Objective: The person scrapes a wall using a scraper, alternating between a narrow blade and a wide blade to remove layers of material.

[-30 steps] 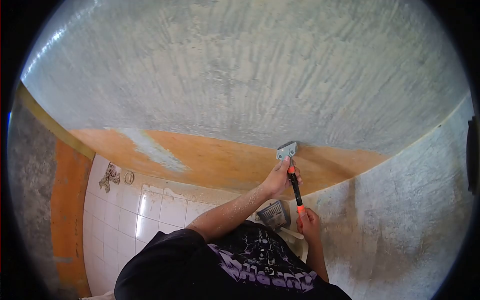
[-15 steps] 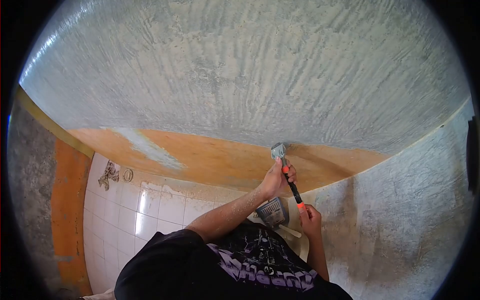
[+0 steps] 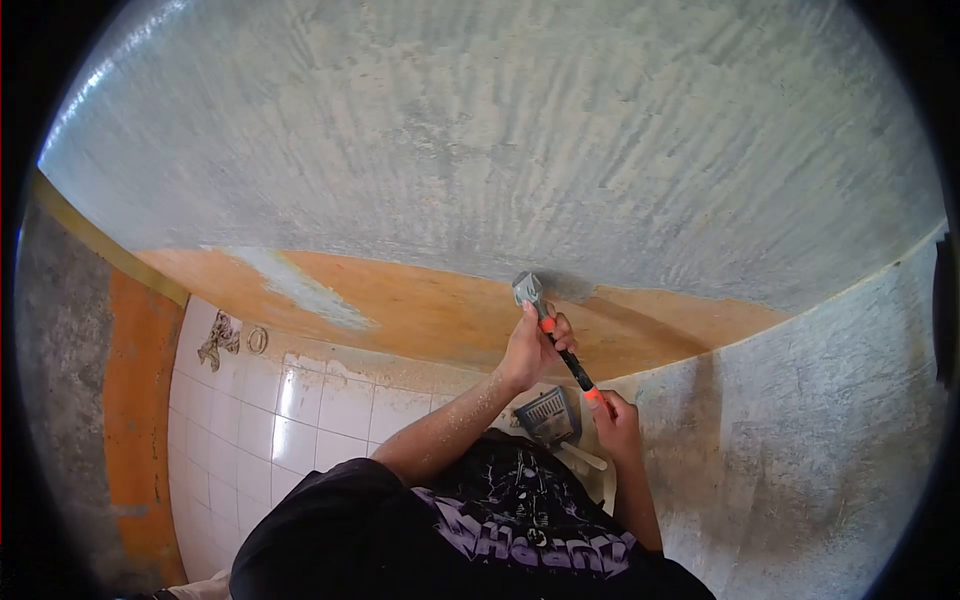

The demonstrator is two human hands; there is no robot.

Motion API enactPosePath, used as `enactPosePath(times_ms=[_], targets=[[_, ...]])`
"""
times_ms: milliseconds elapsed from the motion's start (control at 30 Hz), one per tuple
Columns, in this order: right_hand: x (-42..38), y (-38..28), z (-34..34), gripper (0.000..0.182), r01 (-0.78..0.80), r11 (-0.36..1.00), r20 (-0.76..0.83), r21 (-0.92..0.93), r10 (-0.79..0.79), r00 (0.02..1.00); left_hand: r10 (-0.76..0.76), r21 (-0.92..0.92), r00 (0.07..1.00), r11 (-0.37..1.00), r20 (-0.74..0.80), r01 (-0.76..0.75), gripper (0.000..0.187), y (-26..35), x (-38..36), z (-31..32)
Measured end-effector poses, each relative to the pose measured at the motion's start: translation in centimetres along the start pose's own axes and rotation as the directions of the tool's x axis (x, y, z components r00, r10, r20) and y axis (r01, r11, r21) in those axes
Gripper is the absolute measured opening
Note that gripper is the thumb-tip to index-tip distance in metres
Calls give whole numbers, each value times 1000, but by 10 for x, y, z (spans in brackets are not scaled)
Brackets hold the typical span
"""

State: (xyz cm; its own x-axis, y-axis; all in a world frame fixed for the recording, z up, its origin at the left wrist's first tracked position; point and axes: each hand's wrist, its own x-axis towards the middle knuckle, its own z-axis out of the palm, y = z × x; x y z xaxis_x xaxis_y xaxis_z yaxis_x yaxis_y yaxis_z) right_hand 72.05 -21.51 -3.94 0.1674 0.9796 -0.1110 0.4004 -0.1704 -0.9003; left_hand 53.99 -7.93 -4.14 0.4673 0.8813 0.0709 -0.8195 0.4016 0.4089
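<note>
A scraper tool (image 3: 571, 362) with a grey head and a black and orange handle slants across the middle of the view. Its head (image 3: 527, 288) is at the wall, near the line where the grey rough surface (image 3: 450, 150) meets the orange band (image 3: 430, 300). Just below the head, my left hand (image 3: 532, 345) is wrapped round the upper handle. My right hand (image 3: 615, 420) grips the handle's lower end by the orange tip. Pale dust specks cover my left forearm.
Below my hands are a blue-grey tray (image 3: 547, 415) and a pale-handled tool (image 3: 583, 456). A crumpled cloth (image 3: 217, 338) and a ring-shaped roll (image 3: 258, 340) lie on the white tiled floor (image 3: 340, 405). Another grey wall (image 3: 790, 430) stands at the right.
The tool head has shifted left and slightly up along the wall, with my left hand moving along with it. My right hand has moved slightly up, and the handle slants more.
</note>
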Motion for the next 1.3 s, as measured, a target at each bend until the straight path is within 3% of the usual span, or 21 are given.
enactPosePath(times_ms=[233,333,433,533,967,1033,1133,1233,1300], targets=[[-3,6,2,23,58,998,-50,13,-57,997,-46,-108,998,993,48,51,48,5,1,-3],[-10,13,-14,22,74,997,-99,24,-71,993,-101,-57,994,993,49,104,48,-7,7,14],[-18,17,-28,26,-12,1000,-139,0,12,990,-112,-74,991,990,73,118,50,-20,12,21],[-16,12,-23,26,57,995,-160,-79,-69,985,-99,-105,993,989,67,105,50,-17,9,20],[0,-20,-5,26,117,978,-66,-173,-131,989,53,-84,998,995,-20,-54,51,10,-3,7],[4,-15,5,26,143,972,-74,-188,-160,984,38,-105,999,994,-6,-38,51,14,-4,1],[0,-10,10,25,121,991,-113,-59,-127,985,16,-82,1000,996,-24,-18,50,14,-3,5],[-1,-13,5,25,43,998,-86,-47,-47,995,-5,-80,999,997,-42,1,51,15,-4,10],[2,-23,12,25,80,992,-75,-99,-88,993,1,-83,999,997,-52,-5,51,20,-7,7]])
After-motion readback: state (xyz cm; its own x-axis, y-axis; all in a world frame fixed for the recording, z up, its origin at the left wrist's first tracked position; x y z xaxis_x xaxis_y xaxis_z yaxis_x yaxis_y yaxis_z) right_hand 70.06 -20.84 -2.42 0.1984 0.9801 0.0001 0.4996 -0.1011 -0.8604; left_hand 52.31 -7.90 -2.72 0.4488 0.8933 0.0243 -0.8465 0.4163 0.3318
